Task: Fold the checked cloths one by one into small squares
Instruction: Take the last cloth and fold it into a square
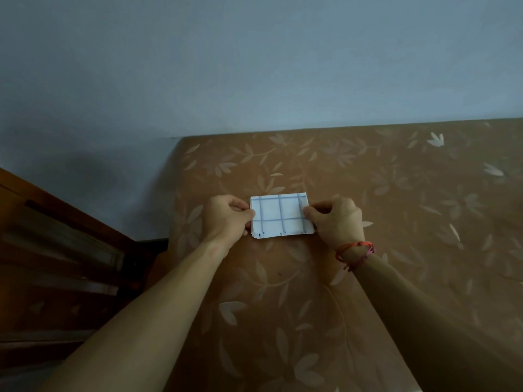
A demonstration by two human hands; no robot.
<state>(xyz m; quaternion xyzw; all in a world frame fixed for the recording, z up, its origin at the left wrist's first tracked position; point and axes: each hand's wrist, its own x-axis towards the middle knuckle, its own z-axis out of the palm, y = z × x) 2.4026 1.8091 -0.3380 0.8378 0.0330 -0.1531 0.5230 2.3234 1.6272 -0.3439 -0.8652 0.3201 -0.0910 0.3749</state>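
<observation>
Count: one cloth (278,215), two hands.
Arms: both bare forearms reach forward from the near edge and converge on the cloth; red and pink strings (355,250) circle the right wrist.
Left hand (226,219): knuckles up, fingers curled, thumb on top, pinching the cloth's left edge.
Right hand (338,219): curled the same way, pinching the right edge.
Cloth: white with blue-grey checks, folded to a small rectangle, layers showing along its near edge; it sits between the hands over the bed (368,278), contact unclear.
Bed: brown, leaf-patterned.
Left: dark wood frame (56,250).
Far: pale blue wall (254,66).
</observation>
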